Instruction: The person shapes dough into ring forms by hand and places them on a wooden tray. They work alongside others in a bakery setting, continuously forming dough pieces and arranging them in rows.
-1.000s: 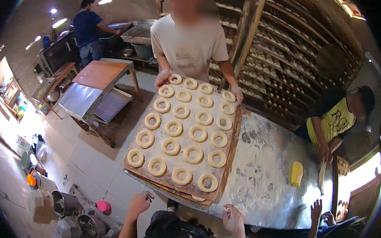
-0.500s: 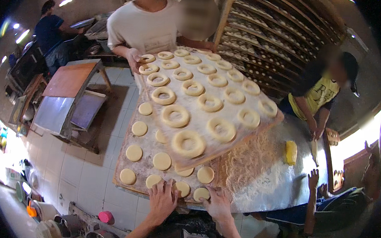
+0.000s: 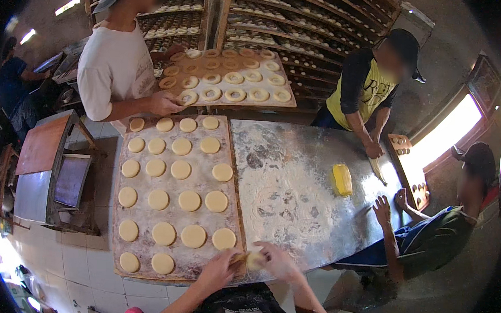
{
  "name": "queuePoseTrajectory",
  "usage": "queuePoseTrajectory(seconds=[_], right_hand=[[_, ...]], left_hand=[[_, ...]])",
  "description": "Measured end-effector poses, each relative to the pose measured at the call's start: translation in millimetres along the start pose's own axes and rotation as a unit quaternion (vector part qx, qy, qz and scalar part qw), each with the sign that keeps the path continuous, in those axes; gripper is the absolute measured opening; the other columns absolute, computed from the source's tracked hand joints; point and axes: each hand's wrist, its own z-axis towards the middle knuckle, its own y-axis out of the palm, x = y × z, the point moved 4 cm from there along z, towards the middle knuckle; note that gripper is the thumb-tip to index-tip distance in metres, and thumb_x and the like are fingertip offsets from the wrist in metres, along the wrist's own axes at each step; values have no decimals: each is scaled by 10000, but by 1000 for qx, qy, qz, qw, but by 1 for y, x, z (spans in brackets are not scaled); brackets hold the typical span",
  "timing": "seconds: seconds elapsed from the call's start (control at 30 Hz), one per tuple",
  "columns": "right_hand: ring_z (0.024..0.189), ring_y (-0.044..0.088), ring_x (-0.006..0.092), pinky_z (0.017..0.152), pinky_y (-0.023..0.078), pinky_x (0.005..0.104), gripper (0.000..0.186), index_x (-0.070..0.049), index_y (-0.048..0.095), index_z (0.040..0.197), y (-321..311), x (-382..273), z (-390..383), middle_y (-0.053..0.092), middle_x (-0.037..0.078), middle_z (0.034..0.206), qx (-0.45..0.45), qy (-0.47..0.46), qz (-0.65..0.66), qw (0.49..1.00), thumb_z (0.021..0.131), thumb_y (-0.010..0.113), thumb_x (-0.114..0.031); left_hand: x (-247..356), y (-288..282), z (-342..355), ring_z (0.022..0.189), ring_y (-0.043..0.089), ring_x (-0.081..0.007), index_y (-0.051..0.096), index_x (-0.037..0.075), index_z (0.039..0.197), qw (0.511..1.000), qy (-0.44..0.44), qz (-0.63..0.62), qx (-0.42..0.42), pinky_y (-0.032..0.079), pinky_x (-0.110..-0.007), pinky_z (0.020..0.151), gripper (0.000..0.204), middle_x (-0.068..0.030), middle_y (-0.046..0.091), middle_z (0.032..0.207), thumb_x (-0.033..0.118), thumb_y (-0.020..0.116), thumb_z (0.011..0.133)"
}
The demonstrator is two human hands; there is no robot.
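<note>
A floured wooden board lies in front of me with rows of round, flat dough discs on it. At its near right corner my left hand is closed, with a piece of dough between thumb and fingers. My right hand, partly smeared by motion, grips a pale dough disc beside it. The two hands are close together just above the near edge. In the board's nearest row two discs lie on the left side; bare floured wood shows beside my left hand.
A metal table dusted with flour extends right, with a yellow block on it. A co-worker in white holds a board of dough rings at the far side. Two other people work at the right. Shelves stand behind.
The co-worker's board of rings has moved away from over my board, uncovering the discs. My hands have lifted dough from the nearest row and come together towards the right.
</note>
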Motion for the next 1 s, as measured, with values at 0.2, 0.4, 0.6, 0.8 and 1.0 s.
queuePoseTrajectory(seconds=[0.2, 0.4, 0.6, 0.8, 1.0], right_hand=[[1027, 645, 370, 888, 512, 437, 344, -80, 649, 1195, -100, 78, 24, 666, 188, 1121, 223, 13, -95, 970, 856, 672, -138], [1026, 593, 382, 905, 463, 494, 350, -110, 667, 1172, -82, 59, 48, 649, 187, 1031, 297, -107, -169, 934, 844, 701, -225], [1008, 619, 355, 870, 483, 518, 432, -83, 554, 1297, 45, -23, 82, 636, 168, 1019, 195, -330, -267, 884, 916, 594, -283], [1014, 639, 372, 927, 494, 453, 427, -63, 532, 1286, 30, -22, 83, 658, 190, 1114, -157, -250, -29, 955, 910, 628, -242], [1050, 663, 350, 892, 525, 441, 388, -77, 630, 1209, -152, 107, 89, 680, 174, 1142, 82, -121, 40, 988, 855, 701, -219]], left_hand=[[12, 95, 97, 1118, 590, -380, 568, 58, 1231, 970, 69, 208, -101, 468, -464, 968, 449, -200, 631, 1125, 100, 707, 806], [-15, 8, 35, 1139, 550, -414, 591, 16, 1199, 869, -208, 377, 243, 422, -510, 986, 447, -234, 553, 1255, 260, 691, 837], [-40, -42, 11, 1103, 530, -435, 540, -1, 1155, 807, -240, 453, 293, 423, -520, 931, 337, -246, 566, 1140, 168, 652, 885], [1, -26, 47, 922, 584, -447, 546, 36, 1037, 920, -172, 256, 242, 470, -534, 783, 195, -216, 596, 965, 91, 671, 898], [22, 62, 141, 957, 613, -435, 595, 73, 1168, 976, -102, 150, 117, 491, -511, 796, 266, -208, 639, 1026, 94, 644, 908]])
